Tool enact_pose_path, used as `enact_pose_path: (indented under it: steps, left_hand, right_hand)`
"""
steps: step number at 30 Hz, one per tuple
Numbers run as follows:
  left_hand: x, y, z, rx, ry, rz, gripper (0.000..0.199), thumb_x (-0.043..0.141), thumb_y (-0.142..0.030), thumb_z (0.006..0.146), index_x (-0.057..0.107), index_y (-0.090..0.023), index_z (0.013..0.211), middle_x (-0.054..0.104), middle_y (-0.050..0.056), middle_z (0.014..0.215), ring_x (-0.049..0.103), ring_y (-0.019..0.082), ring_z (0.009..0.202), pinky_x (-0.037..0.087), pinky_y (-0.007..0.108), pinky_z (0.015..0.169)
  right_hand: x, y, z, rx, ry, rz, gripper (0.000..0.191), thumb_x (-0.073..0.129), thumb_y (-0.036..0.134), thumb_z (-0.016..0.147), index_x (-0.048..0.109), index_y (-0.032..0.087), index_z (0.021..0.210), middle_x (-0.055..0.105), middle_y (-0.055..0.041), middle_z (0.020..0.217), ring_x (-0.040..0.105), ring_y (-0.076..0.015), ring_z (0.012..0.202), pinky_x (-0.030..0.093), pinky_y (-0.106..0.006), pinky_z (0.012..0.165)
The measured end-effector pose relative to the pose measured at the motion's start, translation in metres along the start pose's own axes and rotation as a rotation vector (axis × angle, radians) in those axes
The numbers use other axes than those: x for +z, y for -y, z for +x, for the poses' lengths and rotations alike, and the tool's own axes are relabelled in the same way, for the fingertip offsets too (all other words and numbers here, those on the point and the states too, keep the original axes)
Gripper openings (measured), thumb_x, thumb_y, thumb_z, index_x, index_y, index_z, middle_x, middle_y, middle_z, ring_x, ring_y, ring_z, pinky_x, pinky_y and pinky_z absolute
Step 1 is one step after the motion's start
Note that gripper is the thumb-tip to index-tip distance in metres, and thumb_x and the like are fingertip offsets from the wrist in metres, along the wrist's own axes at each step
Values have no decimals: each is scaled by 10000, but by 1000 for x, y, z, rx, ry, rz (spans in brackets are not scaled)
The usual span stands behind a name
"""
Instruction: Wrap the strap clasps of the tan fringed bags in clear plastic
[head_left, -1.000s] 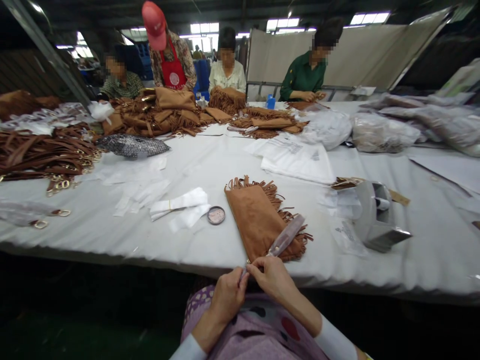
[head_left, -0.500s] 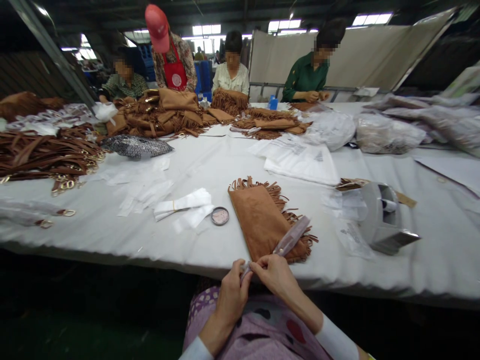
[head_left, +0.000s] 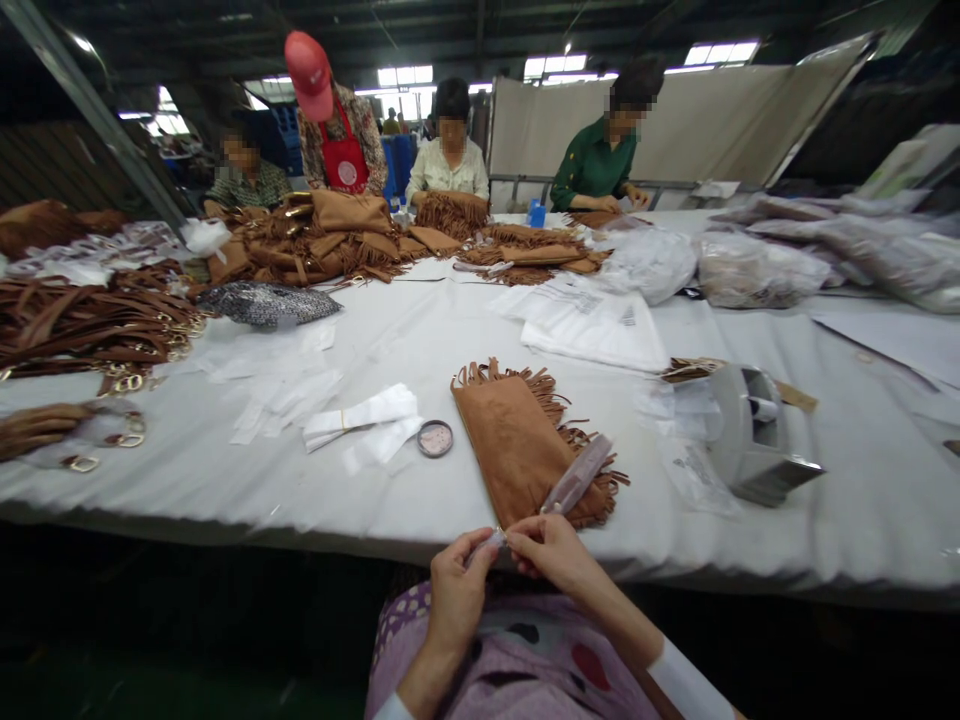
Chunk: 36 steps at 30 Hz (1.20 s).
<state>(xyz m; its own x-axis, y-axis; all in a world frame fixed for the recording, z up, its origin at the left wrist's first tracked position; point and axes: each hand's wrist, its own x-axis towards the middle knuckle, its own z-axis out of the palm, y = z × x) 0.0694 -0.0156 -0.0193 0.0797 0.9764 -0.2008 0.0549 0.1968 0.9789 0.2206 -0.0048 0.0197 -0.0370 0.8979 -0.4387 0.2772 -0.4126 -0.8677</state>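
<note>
A brown suede pouch (head_left: pixel 510 440) with fringe lies at the table's front edge, just beyond my hands. Over its lower right corner rests a plastic-wrapped strap (head_left: pixel 576 478). My left hand (head_left: pixel 459 585) is closed, pinching a plastic-wrapped strap end (head_left: pixel 486 546) between thumb and fingers. Against the tip of that end, beside the pouch's near corner, the fingers of my right hand (head_left: pixel 551 548) are pinched together. A small shiny bit shows between the two hands; what exactly the right fingertips grip is hidden.
Left of the pouch are a small round tin (head_left: pixel 435 438) and banded white strips (head_left: pixel 361 418). A grey tape dispenser (head_left: pixel 761 435) stands at right. Another person's hand (head_left: pixel 41 430) reaches in from the left edge. Brown straps (head_left: pixel 90 320) and fringed bags (head_left: pixel 322 240) are piled farther back.
The view has shifted slightly. Both my hands stay at the pouch's near corner, with the right fingers curled a little differently. Another person's hand has come in at the left, over wrapped straps.
</note>
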Motion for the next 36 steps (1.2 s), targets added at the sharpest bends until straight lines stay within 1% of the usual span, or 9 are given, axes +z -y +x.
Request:
enact_pose_path:
  steps: [3, 6, 10, 14, 21, 25, 27, 31, 36]
  left_hand:
    - [3, 1, 2, -123, -20, -210, 330, 688, -363, 696, 689, -117, 917, 709, 37, 723, 598, 119, 591, 482, 227, 576]
    - [5, 1, 3, -335, 28, -516, 357, 723, -355, 661, 641, -110, 907, 604, -35, 581, 301, 8, 340, 219, 156, 335]
    - [6, -8, 2, -595, 189, -894, 156, 647, -237, 745, 586, -110, 812, 499, -67, 592, 137, -23, 361, 110, 143, 325]
    - [4, -18, 1, -716, 201, -948, 86, 531, -196, 840, 548, -121, 803, 457, -69, 617, 88, -22, 370, 110, 137, 317]
    - [1, -16, 5, -597, 103, -880, 146, 633, -230, 763, 550, -110, 775, 484, -64, 578, 148, -32, 345, 127, 125, 312]
    - [5, -19, 2, -370, 32, -578, 344, 714, -387, 676, 598, -115, 852, 557, -44, 588, 212, -18, 328, 132, 152, 318]
    - [7, -21, -1, -253, -18, -372, 377, 688, -435, 690, 621, -118, 883, 579, -29, 591, 329, 17, 357, 228, 166, 346]
    - [7, -25, -4, -19, -48, -70, 335, 630, -444, 749, 659, -140, 885, 590, -13, 603, 530, 94, 568, 407, 198, 524]
    - [10, -32, -4, -220, 194, -442, 434, 671, -509, 700, 589, -163, 950, 437, -106, 469, 239, 9, 321, 165, 151, 333]
  right_hand:
    - [1, -2, -1, 26, -69, 151, 336, 593, 315, 657, 543, 166, 954, 590, 59, 526, 529, -112, 435, 392, -210, 420]
    - [6, -4, -2, -11, -114, 179, 404, 611, 305, 652, 481, 176, 1012, 562, 83, 497, 528, -117, 429, 393, -213, 418]
    - [15, -5, -8, -102, -188, 163, 260, 595, 337, 706, 498, 183, 892, 576, 56, 519, 509, -108, 433, 386, -216, 424]
    - [26, -7, -14, -137, -259, 151, 249, 567, 434, 770, 486, 203, 817, 544, 65, 474, 462, -97, 383, 352, -211, 404]
    - [30, -14, -19, -143, -195, 141, 302, 500, 510, 815, 494, 210, 846, 494, 83, 441, 439, -97, 345, 316, -203, 365]
    - [23, -14, -27, -105, -290, 292, 405, 522, 556, 781, 499, 203, 978, 657, 1, 715, 461, -75, 345, 327, -208, 349]
    - [22, -9, -31, -65, -224, 420, 472, 578, 544, 743, 480, 206, 1057, 670, -18, 800, 489, -75, 354, 305, -196, 332]
    - [24, 9, -38, 20, -95, 754, 603, 714, 403, 687, 447, 231, 1200, 623, 37, 682, 535, -82, 453, 325, -151, 360]
    - [23, 24, -44, 69, 75, 1238, 651, 752, 207, 674, 438, 282, 1239, 587, 60, 704, 484, -26, 492, 296, -92, 392]
